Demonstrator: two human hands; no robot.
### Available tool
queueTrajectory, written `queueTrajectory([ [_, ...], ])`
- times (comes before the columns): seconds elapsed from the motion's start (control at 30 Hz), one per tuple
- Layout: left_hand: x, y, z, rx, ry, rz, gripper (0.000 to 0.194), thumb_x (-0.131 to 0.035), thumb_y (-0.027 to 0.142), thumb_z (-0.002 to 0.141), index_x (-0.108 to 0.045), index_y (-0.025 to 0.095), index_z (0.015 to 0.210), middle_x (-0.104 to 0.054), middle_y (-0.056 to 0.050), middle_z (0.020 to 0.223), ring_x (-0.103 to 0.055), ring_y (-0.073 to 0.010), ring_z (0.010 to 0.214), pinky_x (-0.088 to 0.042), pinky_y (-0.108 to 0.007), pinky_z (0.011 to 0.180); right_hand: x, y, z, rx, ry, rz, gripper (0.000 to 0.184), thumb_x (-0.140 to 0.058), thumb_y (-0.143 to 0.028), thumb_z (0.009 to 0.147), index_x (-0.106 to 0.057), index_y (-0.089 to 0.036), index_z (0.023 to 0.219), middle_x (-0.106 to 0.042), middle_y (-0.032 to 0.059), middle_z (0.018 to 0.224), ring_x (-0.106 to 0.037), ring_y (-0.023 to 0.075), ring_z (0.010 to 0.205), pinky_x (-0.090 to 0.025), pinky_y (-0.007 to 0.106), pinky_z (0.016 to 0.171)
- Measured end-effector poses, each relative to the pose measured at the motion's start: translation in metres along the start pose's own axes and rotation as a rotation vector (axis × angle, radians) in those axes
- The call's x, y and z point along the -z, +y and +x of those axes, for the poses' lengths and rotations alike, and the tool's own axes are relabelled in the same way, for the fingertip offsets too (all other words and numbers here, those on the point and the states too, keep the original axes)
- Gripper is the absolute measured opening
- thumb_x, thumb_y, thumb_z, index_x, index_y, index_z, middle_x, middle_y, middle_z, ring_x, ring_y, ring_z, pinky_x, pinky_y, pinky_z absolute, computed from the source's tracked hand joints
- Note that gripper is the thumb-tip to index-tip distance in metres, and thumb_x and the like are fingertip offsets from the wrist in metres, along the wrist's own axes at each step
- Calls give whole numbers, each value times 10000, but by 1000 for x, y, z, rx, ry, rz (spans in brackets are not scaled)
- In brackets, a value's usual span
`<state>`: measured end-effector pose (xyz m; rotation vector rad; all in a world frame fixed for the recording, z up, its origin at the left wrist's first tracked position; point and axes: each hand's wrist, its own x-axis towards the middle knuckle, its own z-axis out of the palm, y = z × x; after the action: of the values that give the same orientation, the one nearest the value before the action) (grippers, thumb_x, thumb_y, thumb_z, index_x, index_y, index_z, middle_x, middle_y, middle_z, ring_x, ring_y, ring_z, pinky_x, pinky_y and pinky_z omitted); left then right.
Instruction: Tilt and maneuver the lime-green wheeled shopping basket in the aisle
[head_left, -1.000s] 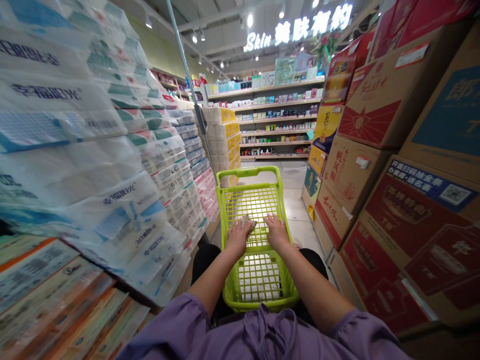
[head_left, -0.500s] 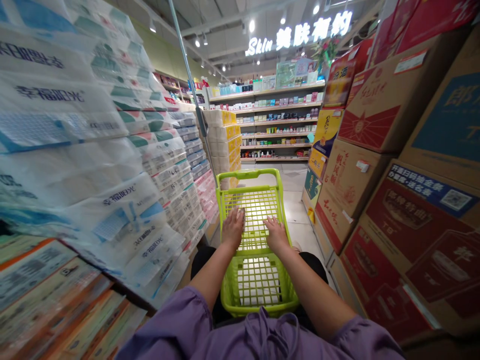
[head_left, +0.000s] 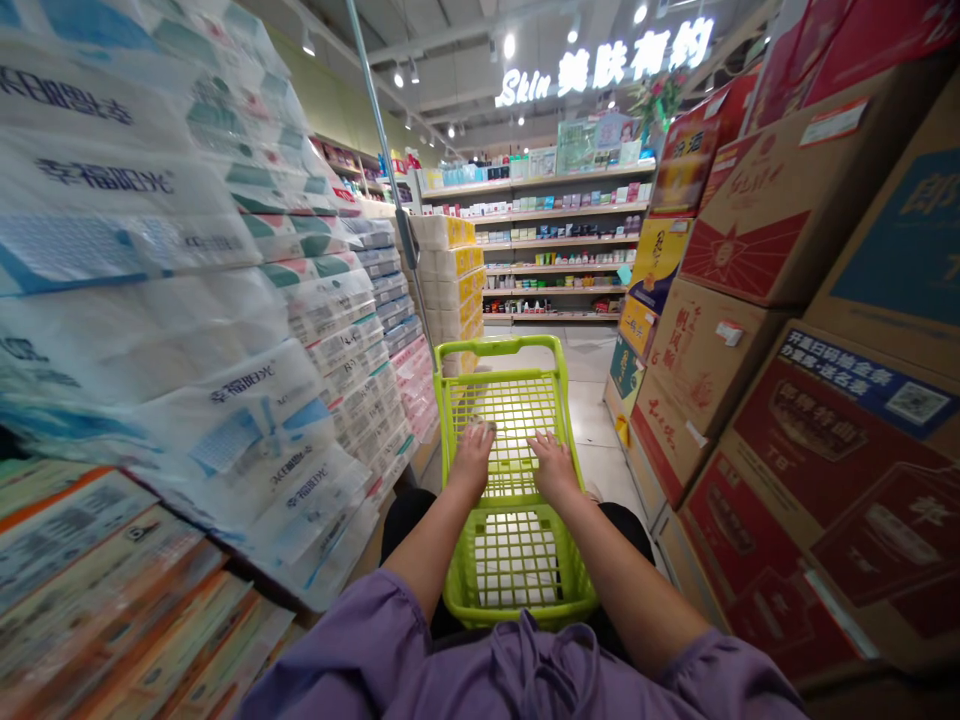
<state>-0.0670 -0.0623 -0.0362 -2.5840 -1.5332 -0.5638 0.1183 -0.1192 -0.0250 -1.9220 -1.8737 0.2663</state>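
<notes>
Fingers spread on our right hand [head_left: 553, 466] | loosely curled on our left hand [head_left: 471, 464], can't tell if pinching anything | green basket [head_left: 579, 572] between our knees [head_left: 631, 532]; uneven pressing could tip it | boxes [head_left: 739, 240] beyond: a rightward shove might scrape them

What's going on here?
A person in a purple top has both hands at a green basket in a store aisle. The left hand and right hand appear to rest on its latticed side; something greyish shows at the left fingertips, too small to make out. The right fingers are spread. Plastic-wrapped packs are stacked on the left, cartons on the right, with stocked shelves ahead.
</notes>
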Motion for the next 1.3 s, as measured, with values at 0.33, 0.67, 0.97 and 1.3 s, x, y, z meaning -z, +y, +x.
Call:
queueTrajectory([
  [0.33,-5,-2,1,-26,24,-11,725,-372,-92,720,-402,144,1405,-425,-127,1472,-265,-250,1425,-286,-495,1153,1,-1,0,10,-5,-14,777,-410,120,677,-482,-223,1371,-352,54,1522,-208,243,1442,-164,465,1165],
  [0.67,-4,-2,-2,-55,29,-47,748,-364,-81,727,-364,166,1433,-407,-127,1484,-241,-238,1435,-290,-508,1150,-2,1,2,-1,-13,17,788,-429,109,658,-485,-226,1370,-336,54,1531,-180,228,1450,-135,465,1176],
  [0.97,4,4,-4,7,34,-9,650,-431,-16,761,-458,172,1383,-419,-100,1482,-250,-292,1425,-260,-525,1151,-2,1,1,2,-3,-1,790,-416,109,661,-484,-235,1369,-351,44,1524,-191,225,1447,-141,464,1172],
  [1.3,-2,-2,1,-76,11,-100,797,-389,-112,693,-393,197,1427,-394,-78,1501,-254,-208,1431,-258,-460,1176,2,-2,-1,-1,-24,4,785,-401,115,668,-480,-212,1376,-333,54,1532,-166,245,1454,-142,473,1175],
])
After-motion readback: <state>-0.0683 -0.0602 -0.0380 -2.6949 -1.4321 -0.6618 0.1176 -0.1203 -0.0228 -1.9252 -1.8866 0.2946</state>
